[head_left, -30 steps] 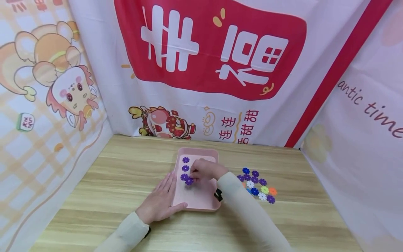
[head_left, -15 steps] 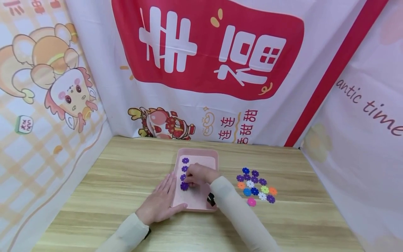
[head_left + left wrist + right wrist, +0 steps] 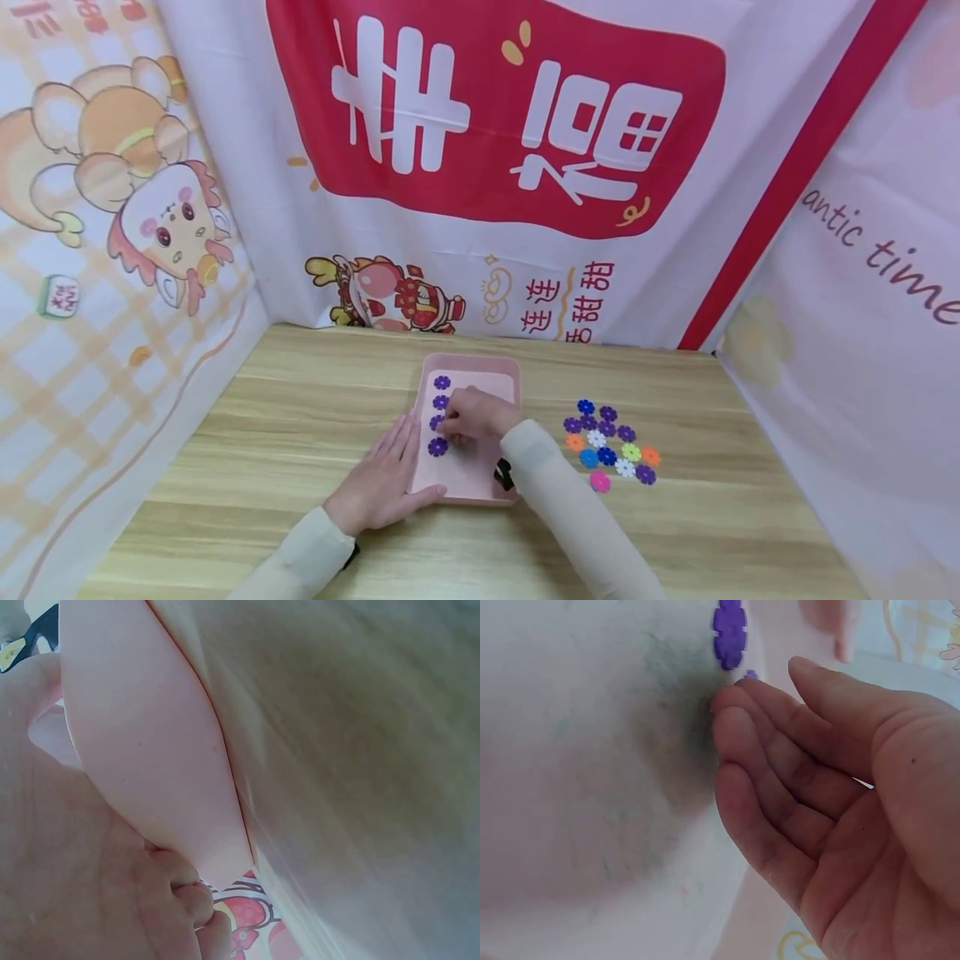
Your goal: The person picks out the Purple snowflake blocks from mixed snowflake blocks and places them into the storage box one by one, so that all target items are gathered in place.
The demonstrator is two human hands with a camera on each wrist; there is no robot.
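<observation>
Inside a pink tray, several purple flower-shaped plastic discs form a column along the left side. The nearest purple disc lies flat just left of my right hand, which partly covers the disc behind it. In the right wrist view, the fingers are loosely bent with the thumb apart, holding nothing; a purple disc shows beyond the fingertips. My left hand rests against the tray's left near corner, fingers along the side wall and thumb across the near rim. The tray wall fills much of the left wrist view.
Right of the tray, a loose group of flower discs lies on the wooden table: purple, blue, white, orange, a yellow-green disc and a pink disc. A printed cloth hangs behind the table, with more at both sides.
My right hand has moved a purple disc toward the near end of the column, set it down and let go. My left hand has stayed at the tray.
</observation>
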